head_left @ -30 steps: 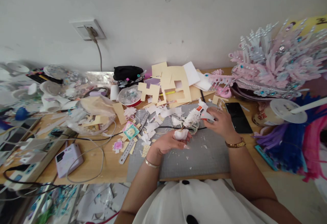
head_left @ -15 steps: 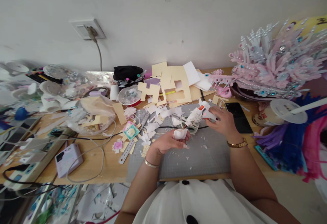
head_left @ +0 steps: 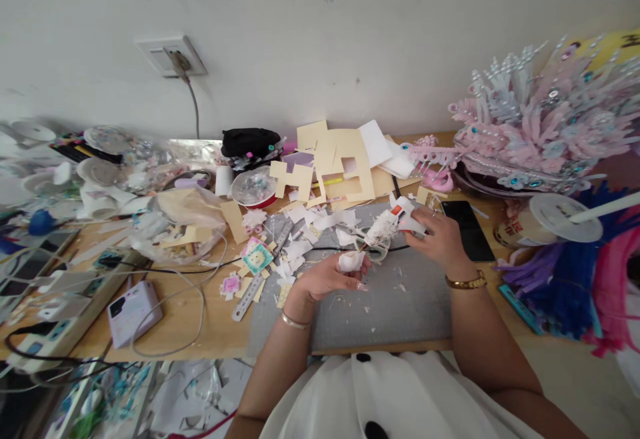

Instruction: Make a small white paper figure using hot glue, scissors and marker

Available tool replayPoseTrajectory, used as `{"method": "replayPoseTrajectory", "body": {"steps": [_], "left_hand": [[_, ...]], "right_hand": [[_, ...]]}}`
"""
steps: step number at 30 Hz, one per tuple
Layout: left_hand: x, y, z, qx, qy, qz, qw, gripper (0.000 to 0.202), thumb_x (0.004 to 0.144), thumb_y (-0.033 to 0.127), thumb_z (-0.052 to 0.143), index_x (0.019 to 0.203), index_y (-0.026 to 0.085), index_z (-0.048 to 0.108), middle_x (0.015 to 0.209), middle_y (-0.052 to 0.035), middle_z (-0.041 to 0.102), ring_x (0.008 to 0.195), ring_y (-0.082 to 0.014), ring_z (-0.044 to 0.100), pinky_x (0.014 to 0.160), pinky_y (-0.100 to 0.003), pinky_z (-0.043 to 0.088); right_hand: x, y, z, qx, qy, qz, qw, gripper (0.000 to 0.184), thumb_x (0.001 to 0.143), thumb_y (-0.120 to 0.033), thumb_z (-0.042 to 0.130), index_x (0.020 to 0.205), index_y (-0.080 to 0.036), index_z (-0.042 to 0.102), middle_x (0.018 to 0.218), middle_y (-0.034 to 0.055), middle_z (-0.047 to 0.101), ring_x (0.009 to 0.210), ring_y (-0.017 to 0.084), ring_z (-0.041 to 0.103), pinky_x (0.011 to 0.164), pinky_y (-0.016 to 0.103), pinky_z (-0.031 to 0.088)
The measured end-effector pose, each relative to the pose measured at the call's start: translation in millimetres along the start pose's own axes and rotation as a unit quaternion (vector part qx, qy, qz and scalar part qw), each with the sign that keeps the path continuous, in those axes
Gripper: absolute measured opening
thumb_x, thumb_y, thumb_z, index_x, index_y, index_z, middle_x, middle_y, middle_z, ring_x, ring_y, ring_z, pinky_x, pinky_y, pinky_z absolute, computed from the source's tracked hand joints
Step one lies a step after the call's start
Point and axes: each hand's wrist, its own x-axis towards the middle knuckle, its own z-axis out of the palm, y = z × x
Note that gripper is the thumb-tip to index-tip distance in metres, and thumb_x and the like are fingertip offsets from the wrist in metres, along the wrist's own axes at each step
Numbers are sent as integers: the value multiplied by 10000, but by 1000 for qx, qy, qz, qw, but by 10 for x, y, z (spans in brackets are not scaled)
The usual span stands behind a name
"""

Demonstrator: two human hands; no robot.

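The left hand [head_left: 327, 277] pinches a small white piece [head_left: 351, 263] between thumb and fingers, above the grey mat [head_left: 390, 315] on the desk [head_left: 213, 332]; the right hand [head_left: 440, 240] is closed around the handle of a glue gun [head_left: 383, 227], its nozzle angled down at that piece — whether the two touch, I cannot tell; the left fingers sit close to the nozzle, so a slip of either hand could bring a burn, if it is hot; too hard a squeeze could spread glue past the edge and onto the fingertips; scissors [head_left: 384, 251] lie just behind the piece, where the gun could knock them; paper scraps [head_left: 298, 248] crowd the mat's left side — stray glue could catch them; the phone [head_left: 467, 231] lies near the right hand, open to drips.
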Motion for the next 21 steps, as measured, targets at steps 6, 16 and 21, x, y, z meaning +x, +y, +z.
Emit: {"method": "replayPoseTrajectory", "body": {"steps": [6, 16, 21], "left_hand": [[-1, -17, -30, 11, 9, 4, 1000, 568, 500, 359, 907, 962, 132, 668, 719, 13, 551, 672, -117, 431, 620, -259, 346], [7, -29, -72, -6, -7, 18, 1000, 556, 521, 320, 912, 965, 123, 643, 710, 27, 554, 644, -96, 432, 596, -242, 331], [1, -24, -79, 2, -2, 15, 1000, 580, 506, 351, 913, 959, 116, 639, 688, 27, 545, 638, -102, 428, 594, -249, 331]], "right_hand": [[-2, 14, 6, 9, 29, -26, 999, 181, 827, -252, 553, 960, -217, 670, 903, 71, 748, 792, 259, 702, 696, 361, 537], [-11, 18, 8, 1, 26, -11, 1000, 188, 827, -253, 556, 962, -218, 682, 895, 73, 744, 804, 266, 701, 704, 368, 539], [-5, 26, 6, -2, 24, -6, 1000, 200, 814, -247, 564, 967, -219, 688, 896, 69, 747, 817, 271, 703, 742, 384, 547]]}}
